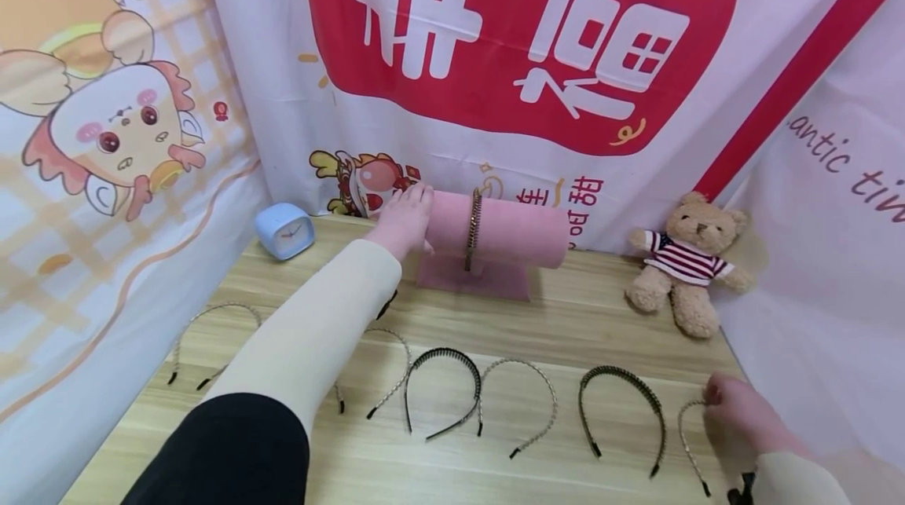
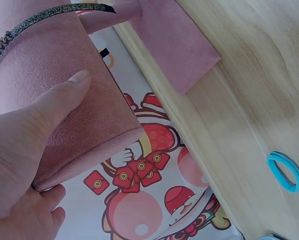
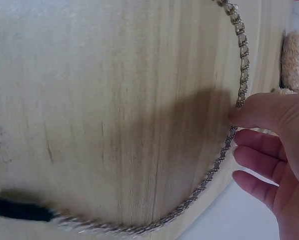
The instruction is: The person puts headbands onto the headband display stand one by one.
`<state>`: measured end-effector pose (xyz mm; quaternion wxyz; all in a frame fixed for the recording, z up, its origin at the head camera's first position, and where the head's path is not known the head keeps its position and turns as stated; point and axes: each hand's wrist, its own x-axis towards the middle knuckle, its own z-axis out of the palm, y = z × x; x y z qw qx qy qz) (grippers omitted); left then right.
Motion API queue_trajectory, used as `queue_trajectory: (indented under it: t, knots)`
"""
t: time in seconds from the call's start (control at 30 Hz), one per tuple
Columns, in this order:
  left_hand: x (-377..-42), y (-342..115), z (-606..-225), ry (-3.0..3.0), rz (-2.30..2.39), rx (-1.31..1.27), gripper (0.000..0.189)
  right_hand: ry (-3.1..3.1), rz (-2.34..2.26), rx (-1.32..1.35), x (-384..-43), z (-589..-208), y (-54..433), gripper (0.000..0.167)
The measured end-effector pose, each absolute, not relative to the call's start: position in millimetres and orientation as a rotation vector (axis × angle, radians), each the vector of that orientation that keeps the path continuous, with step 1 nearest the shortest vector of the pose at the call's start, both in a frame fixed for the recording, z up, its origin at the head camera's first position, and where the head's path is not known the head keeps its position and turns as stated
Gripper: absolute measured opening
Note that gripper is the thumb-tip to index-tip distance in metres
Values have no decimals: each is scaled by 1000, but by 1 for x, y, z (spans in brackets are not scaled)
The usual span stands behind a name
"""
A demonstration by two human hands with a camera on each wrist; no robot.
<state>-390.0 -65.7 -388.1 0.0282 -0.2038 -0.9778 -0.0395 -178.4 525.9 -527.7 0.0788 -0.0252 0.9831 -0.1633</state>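
Observation:
My left hand (image 1: 406, 219) grips the left end of a pink, plush-covered headband display stand (image 1: 525, 230). In the left wrist view its thumb (image 2: 72, 92) lies along the roll, with the fingers (image 2: 44, 215) around the end. A dark headband with bronze-toned beads (image 1: 473, 232) sits over the roll, right of that hand. At the table's right side, my right hand (image 1: 751, 415) pinches a thin braided metallic headband (image 3: 243, 65) between thumb and fingers, partway along its curve. One black end tip (image 3: 23, 209) shows; the far end is partly hidden.
Several headbands lie in a row along the front, among them a black toothed one (image 1: 444, 356) and a dark one (image 1: 622, 376). A blue clock (image 1: 285, 231) stands at back left, a teddy bear (image 1: 689, 257) at back right. Printed cloth (image 1: 452, 128) hangs behind the table.

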Motion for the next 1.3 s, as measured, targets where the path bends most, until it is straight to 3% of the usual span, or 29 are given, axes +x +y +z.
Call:
queue_trajectory:
  t: [0.37, 0.57, 0.77, 0.87, 1.07, 1.3]
  knots:
    - [-390, -64, -389, -3037, -140, -632, 118, 3071, -286, -171, -170, -519, 524, 25]
    - [-387, -64, -387, -3040, -146, -625, 118, 3138, -241, -188, -172, -484, 532, 25]
    - [-383, -66, -384, -3024, -160, -631, 118, 3095, -248, -161, -193, -441, 540, 6]
    - [-383, -66, -384, -3028, -153, -634, 117, 3067, -276, -119, -202, -427, 540, 9]
    - [-386, -65, -385, -3045, -151, -625, 119, 3030, -554, -13, -212, -408, 520, 18]
    - [-394, -66, -391, -3058, -147, -631, 121, 2777, -1364, 138, -230, -401, 489, 27]
